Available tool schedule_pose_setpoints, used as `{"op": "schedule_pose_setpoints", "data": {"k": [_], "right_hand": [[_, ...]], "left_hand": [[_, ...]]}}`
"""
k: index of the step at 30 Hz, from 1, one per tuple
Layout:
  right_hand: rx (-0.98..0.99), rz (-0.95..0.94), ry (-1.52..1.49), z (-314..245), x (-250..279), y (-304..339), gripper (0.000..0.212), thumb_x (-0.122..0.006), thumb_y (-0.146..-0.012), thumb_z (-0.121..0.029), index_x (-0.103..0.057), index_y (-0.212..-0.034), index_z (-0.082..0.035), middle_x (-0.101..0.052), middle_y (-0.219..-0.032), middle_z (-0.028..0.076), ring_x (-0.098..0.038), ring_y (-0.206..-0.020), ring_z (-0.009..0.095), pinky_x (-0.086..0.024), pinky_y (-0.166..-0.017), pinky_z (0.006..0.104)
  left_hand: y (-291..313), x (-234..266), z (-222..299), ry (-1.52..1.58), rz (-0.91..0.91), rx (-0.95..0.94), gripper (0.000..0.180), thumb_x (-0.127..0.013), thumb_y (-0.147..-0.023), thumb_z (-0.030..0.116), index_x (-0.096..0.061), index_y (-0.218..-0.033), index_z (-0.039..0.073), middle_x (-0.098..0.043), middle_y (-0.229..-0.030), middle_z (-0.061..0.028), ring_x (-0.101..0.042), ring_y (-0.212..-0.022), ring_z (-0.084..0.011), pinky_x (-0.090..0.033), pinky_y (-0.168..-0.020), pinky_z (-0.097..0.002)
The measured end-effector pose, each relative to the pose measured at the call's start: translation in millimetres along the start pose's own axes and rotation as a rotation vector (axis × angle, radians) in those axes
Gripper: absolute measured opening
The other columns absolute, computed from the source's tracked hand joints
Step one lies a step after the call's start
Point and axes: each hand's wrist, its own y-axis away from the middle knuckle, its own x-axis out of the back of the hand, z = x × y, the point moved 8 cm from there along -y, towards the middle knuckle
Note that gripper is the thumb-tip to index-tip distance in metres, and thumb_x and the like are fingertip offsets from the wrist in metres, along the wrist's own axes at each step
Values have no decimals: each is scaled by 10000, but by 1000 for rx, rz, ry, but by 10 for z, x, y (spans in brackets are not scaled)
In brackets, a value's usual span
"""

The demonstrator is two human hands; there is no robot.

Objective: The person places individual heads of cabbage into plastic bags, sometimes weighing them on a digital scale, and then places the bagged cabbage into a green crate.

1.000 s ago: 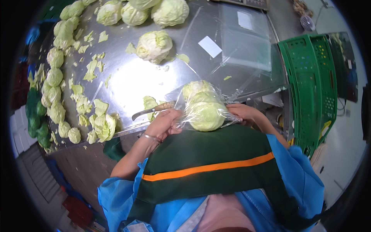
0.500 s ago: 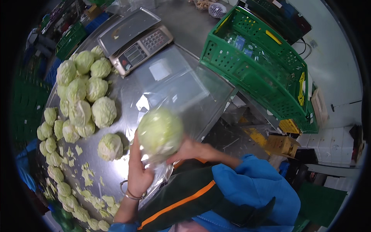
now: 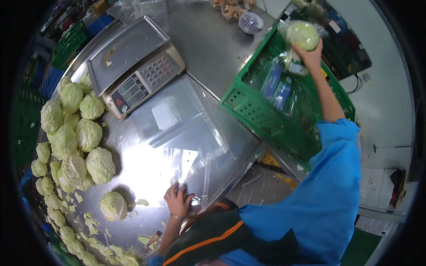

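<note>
My right hand [image 3: 310,52] is stretched out over the green plastic crate [image 3: 248,108] and grips a bagged cabbage [image 3: 301,34] from below. My left hand [image 3: 178,200] rests with spread fingers on the steel table [image 3: 213,48], at the near edge of a stack of clear plastic bags [image 3: 186,128]. One trimmed cabbage [image 3: 112,205] lies just left of that hand.
An electronic scale [image 3: 133,66] stands at the back of the table. Several cabbages [image 3: 73,142] are piled along the left edge, with loose leaf scraps [image 3: 91,221] near the front. Packed goods [image 3: 277,86] lie inside the crate. A netted item [image 3: 250,22] sits beyond the crate.
My right hand has carried the bagged cabbage from in front of my chest out over the green crate. My left hand has let go of it and come down on the table.
</note>
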Motion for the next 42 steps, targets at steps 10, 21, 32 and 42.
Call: {"op": "schedule_pose_setpoints", "data": {"k": [10, 21, 32, 42], "right_hand": [[88, -190, 790, 1508, -1498, -144, 1051, -782, -585, -481, -220, -1343, -19, -380, -1317, 142, -425, -1153, 267, -311, -1005, 381], [217, -1322, -615, -3778, -1376, 3011, 720, -582, -768, -389, -321, -1369, -90, -407, -1334, 147, -404, -1224, 273, -323, -1007, 448], [1152, -1339, -1414, -7306, -1479, 5624, 310, -617, -635, 33, -648, -932, -51, -575, -1050, 96, -541, -953, 251, -404, -875, 400], [941, -1281, 79, -8753, -5658, 6061, 1194, -728, -509, -649, -92, -1437, -247, -42, -1443, 290, -30, -1319, 492, -177, -1047, 551]], "left_hand": [[183, 150, -282, 21, 48, 15, 237, -675, -711, 163, -623, -939, 125, -556, -982, -44, -514, -932, -243, -374, -793, -403], [367, 1938, -388, 1057, 846, 273, 96, -534, -879, 84, -590, -931, 25, -587, -835, -74, -560, -739, -171, -457, -680, -280], [2650, 3954, -1113, 116, 994, 333, 612, -769, -693, 276, -457, -1156, 24, -500, -1175, -172, -500, -1042, -290, -400, -884, -358], [3369, 3899, -2504, -207, 736, 623, 517, -693, -699, 96, -520, -1185, 60, -446, -1050, -130, -457, -955, -292, -381, -840, -406]]}}
